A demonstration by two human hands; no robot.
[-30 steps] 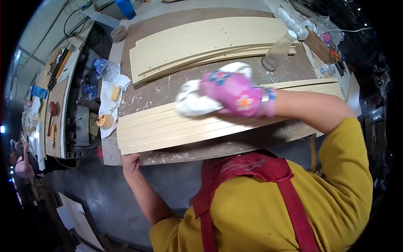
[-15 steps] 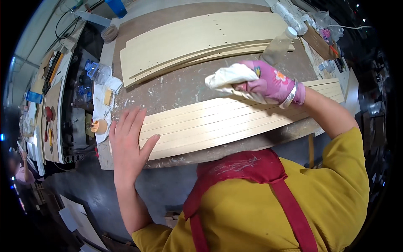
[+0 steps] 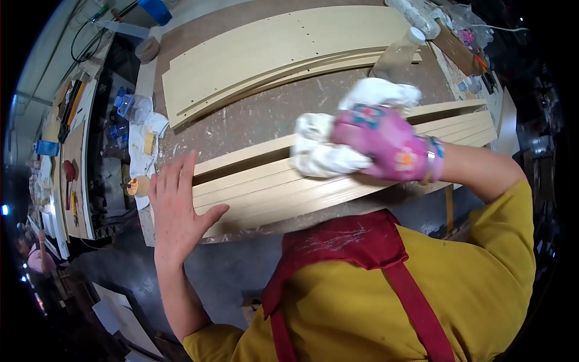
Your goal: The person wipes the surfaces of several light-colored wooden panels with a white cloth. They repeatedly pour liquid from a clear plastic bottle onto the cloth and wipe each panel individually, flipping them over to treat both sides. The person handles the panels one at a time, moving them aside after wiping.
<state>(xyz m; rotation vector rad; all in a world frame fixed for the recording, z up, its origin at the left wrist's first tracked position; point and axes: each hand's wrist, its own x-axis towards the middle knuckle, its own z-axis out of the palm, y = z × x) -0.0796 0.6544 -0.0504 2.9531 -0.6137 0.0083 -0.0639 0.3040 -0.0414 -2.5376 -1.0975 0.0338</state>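
Note:
Pale wooden strips (image 3: 259, 202) lie side by side along the bench's near edge. The farthest strip (image 3: 244, 157) stands apart from the others, with a dark gap between. My left hand (image 3: 175, 214) is bare and rests at the strips' left end, its fingers stretched out and thumb spread. My right hand (image 3: 386, 148), in a pink flowered glove, is closed on a bunched white cloth (image 3: 322, 154). It is over the strips right of centre, slightly blurred. The cloth hides part of the gap and bulges out beyond my knuckles.
Pale drilled panels (image 3: 253, 63) are stacked across the far side of the bench. A clear bottle with a white cap (image 3: 395, 54) stands by their right end. At the left edge are a white rag (image 3: 142, 163), a yellow sponge (image 3: 149, 143) and an orange-topped roll (image 3: 138, 186).
My right hand has come down and nearer with the cloth, which now bunches on both sides of it. A gap has opened behind the near strips. My left hand has shifted slightly left.

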